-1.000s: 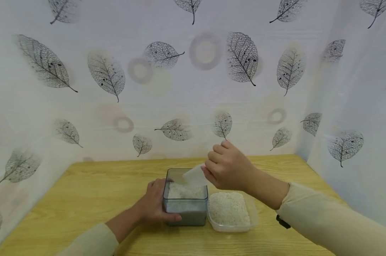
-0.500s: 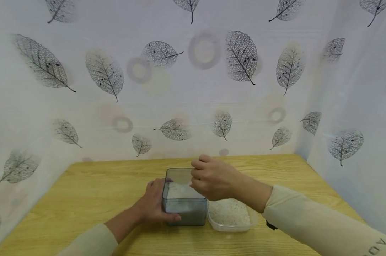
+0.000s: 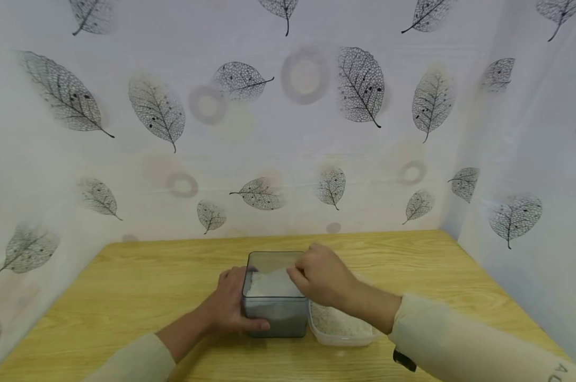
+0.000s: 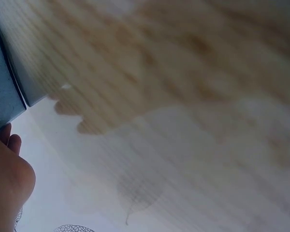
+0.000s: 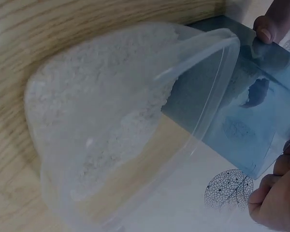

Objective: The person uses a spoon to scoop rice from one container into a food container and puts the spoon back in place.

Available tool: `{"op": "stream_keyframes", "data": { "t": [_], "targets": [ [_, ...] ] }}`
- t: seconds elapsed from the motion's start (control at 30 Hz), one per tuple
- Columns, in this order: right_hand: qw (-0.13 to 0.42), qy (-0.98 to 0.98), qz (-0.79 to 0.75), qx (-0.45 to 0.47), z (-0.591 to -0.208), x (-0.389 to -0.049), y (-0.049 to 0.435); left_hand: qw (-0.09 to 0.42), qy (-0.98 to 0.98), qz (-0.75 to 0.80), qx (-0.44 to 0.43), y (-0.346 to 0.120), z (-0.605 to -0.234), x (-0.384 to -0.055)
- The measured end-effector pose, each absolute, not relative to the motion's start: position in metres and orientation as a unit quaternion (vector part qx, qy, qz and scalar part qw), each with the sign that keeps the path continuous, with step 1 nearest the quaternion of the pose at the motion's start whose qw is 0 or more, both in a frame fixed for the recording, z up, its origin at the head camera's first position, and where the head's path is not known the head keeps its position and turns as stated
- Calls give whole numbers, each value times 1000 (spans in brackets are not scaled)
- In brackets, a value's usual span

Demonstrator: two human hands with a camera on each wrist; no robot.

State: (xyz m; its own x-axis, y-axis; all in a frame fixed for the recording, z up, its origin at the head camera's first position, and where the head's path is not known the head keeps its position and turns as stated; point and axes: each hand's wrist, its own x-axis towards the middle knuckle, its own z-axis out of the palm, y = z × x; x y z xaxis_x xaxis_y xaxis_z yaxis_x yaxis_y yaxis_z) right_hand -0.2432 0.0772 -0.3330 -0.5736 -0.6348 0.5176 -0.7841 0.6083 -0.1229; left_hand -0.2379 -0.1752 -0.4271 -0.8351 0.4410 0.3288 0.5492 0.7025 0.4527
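Observation:
My left hand (image 3: 228,305) grips the left side of a square grey see-through container (image 3: 288,321), its thumb along the front wall. White rice (image 3: 256,285) lies inside. Over the container's right rim, my right hand (image 3: 323,278) pinches a translucent white scoop (image 3: 277,279), which dips inside the container; the fingers partly hide it. Close against the right side stands a clear plastic tub (image 3: 347,340) of rice (image 3: 333,321), partly behind my right forearm. In the right wrist view the tub's rim (image 5: 227,46) crosses in front of the grey container (image 5: 246,121).
Both containers stand on a light wood-grain table (image 3: 164,281). A white curtain (image 3: 288,143) with a leaf print encloses its back and sides. A dark band (image 3: 404,359) sits under my right sleeve.
My right hand has come down and left from above the tub and turned over, taking the scoop from above the rim into the grey container. The left hand stays put.

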Motion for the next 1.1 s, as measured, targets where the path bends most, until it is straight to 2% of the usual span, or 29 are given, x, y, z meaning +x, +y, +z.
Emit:
{"op": "stream_keyframes", "data": {
  "t": [0.2,0.47,0.87,1.1],
  "targets": [
    [151,-898,259,323,-334,-236,76,97,-919,-274,-267,-175,-428,-239],
    [100,-886,367,266,-341,-233,84,101,-915,-284,-268,-175,-429,-239],
    [177,-856,402,273,-340,-236,100,99,-917,-281,-266,-176,-427,-237],
    [212,-865,379,251,-327,-235,132,91,-918,-282,-265,-174,-426,-238]
  ]
}}
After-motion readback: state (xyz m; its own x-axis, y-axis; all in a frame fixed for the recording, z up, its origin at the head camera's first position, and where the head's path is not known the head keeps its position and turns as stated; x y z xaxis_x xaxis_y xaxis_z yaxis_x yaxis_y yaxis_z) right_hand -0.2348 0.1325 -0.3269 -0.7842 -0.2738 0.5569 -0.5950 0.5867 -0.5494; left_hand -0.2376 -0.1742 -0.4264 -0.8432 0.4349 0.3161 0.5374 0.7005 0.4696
